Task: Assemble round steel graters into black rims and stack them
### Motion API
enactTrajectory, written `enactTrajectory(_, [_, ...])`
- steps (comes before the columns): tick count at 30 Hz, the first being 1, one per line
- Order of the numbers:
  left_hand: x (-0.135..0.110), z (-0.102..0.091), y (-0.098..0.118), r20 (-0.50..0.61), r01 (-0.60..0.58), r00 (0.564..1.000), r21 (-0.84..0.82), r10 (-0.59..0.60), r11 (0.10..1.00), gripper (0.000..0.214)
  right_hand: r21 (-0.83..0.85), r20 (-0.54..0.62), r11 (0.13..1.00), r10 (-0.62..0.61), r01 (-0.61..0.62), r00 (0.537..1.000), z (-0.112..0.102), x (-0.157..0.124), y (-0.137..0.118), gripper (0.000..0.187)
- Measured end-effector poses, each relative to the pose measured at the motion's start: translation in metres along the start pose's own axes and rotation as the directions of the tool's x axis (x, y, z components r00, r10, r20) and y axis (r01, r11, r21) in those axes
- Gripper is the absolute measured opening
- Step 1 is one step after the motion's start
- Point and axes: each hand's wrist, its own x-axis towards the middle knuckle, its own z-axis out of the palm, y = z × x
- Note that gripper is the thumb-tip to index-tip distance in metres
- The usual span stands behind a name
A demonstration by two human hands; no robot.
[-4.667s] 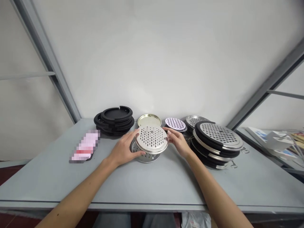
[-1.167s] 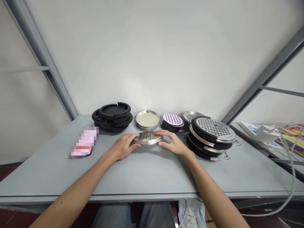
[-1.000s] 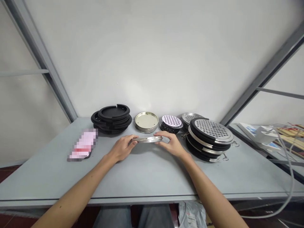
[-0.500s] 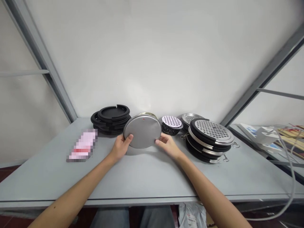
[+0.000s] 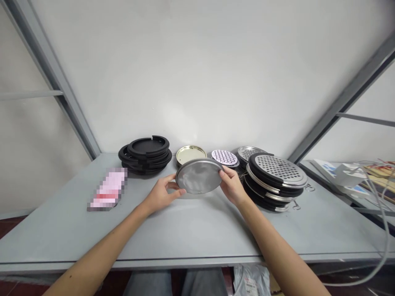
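Note:
Above the middle of the table I hold a round silver metal lid (image 5: pixel 200 176), tilted with its broad face toward me. My left hand (image 5: pixel 163 194) is closed at its left edge, thumb along the lower rim and fingers partly hidden behind. At the right edge, my right hand (image 5: pixel 232 185) pinches the rim, thumb on the near face. Just behind the lid lies a shallow gold-coloured round lid (image 5: pixel 191 153). To its right sits a round lilac piece with holes (image 5: pixel 225 157) on a dark base.
Black round rings (image 5: pixel 148 154) are piled at the back left. A stack of perforated metal discs with black rims (image 5: pixel 277 170) stands on the right, another perforated disc (image 5: pixel 249 153) behind it. A blurred pink item (image 5: pixel 108 187) lies left. A white cable (image 5: pixel 384 238) hangs at far right.
The silver lid has moved right and tipped further back, with both hands following it. The gold-coloured lid behind now shows more fully. My left thumb has slid down to the lower rim.

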Motion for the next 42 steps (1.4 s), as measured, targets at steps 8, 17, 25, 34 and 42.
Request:
enactTrajectory(8, [0.001, 0.006, -0.006, -0.120, 0.062, 0.990, -0.096, -0.073, 0.993, 0.036, -0.025, 0.145, 0.998, 0.068, -0.065, 0.987, 0.008, -0.003, 0.013, 0.063])
enactTrajectory(17, [0.005, 0.002, -0.006, -0.099, 0.015, 0.995, -0.170, -0.033, 0.985, 0.038, -0.027, 0.166, 0.995, 0.098, -0.095, 0.981, 0.003, -0.004, 0.010, 0.029])
enactTrajectory(25, [0.002, -0.009, 0.002, -0.068, 0.071, 0.995, -0.058, -0.074, 0.996, 0.046, -0.076, 0.167, 0.988, 0.143, -0.132, 0.976, 0.004, -0.005, 0.011, 0.031])
enactTrajectory(34, [0.002, -0.001, -0.001, -0.017, 0.012, 1.000, -0.043, -0.012, 0.999, 0.033, -0.218, 0.235, 0.974, -0.011, 0.064, 0.972, -0.005, -0.009, -0.021, 0.038])
enactTrajectory(42, [-0.002, -0.002, -0.006, -0.024, -0.047, 0.998, 0.264, 0.055, 0.963, 0.039, -0.592, 0.457, 0.660, -0.198, 0.462, 0.867, 0.000, -0.020, -0.023, 0.037])
